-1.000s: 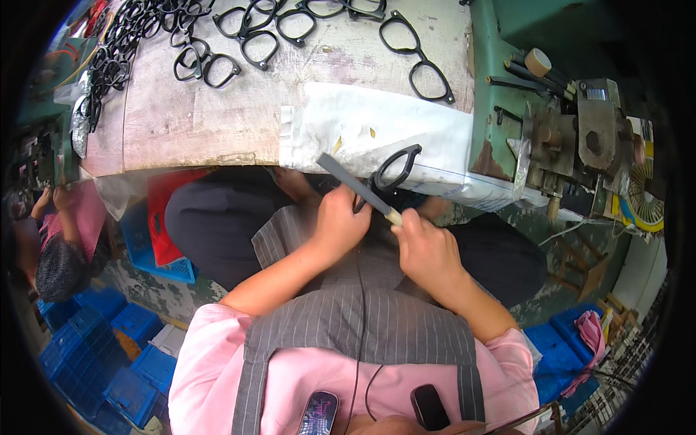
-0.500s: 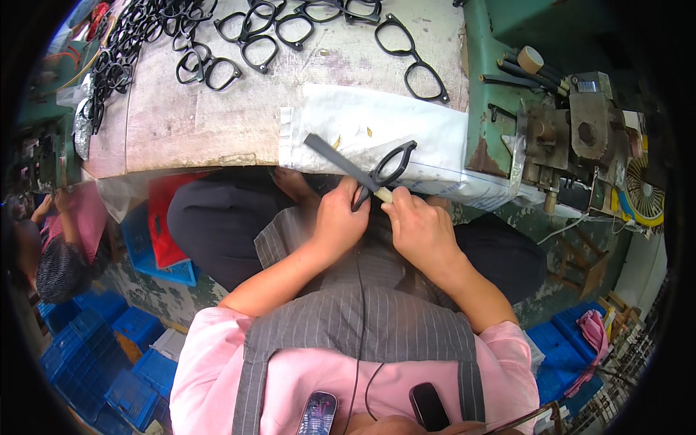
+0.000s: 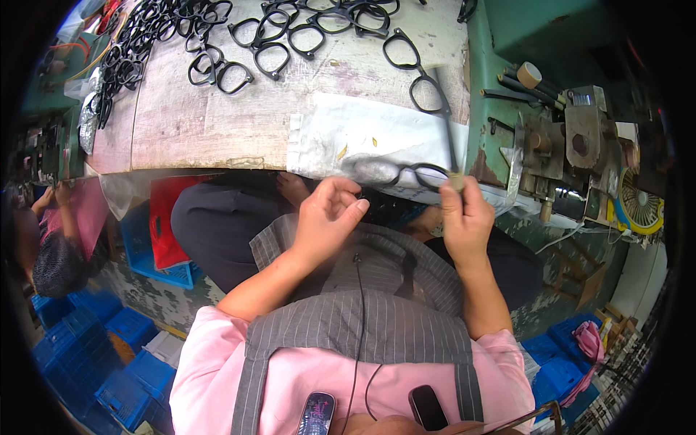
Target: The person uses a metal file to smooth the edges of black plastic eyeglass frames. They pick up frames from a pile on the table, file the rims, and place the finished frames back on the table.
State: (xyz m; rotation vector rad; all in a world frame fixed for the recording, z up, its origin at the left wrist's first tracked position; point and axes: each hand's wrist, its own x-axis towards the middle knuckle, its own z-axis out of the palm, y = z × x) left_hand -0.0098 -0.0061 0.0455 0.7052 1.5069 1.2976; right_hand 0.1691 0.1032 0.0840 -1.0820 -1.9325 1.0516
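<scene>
My right hand (image 3: 467, 217) is closed round the pale handle of a file (image 3: 450, 141), whose dark, blurred blade points up and away over the worktop. Between my hands is a black eyeglass frame (image 3: 407, 172), smeared by motion at its left end. Its right rim comes up to my right fingertips; whether they also pinch it I cannot tell. Close to the blurred end, my left hand (image 3: 326, 221) has its fingers loosely bent and its thumb apart, with no clear grip on the frame. White sheeting (image 3: 322, 141) covers the worktop's front edge beneath them.
Several black eyeglass frames (image 3: 272, 61) lie scattered on the worktop (image 3: 196, 130), with a dense heap at the far left. One lone frame (image 3: 402, 51) lies near the file. A green machine (image 3: 540, 141) with metal clamps stands at right. Blue crates (image 3: 134, 330) are on the floor.
My right hand has moved right with the file, whose blade swung from pointing left to upright. My left hand has loosened its grip, and the eyeglass frame has turned roughly crosswise.
</scene>
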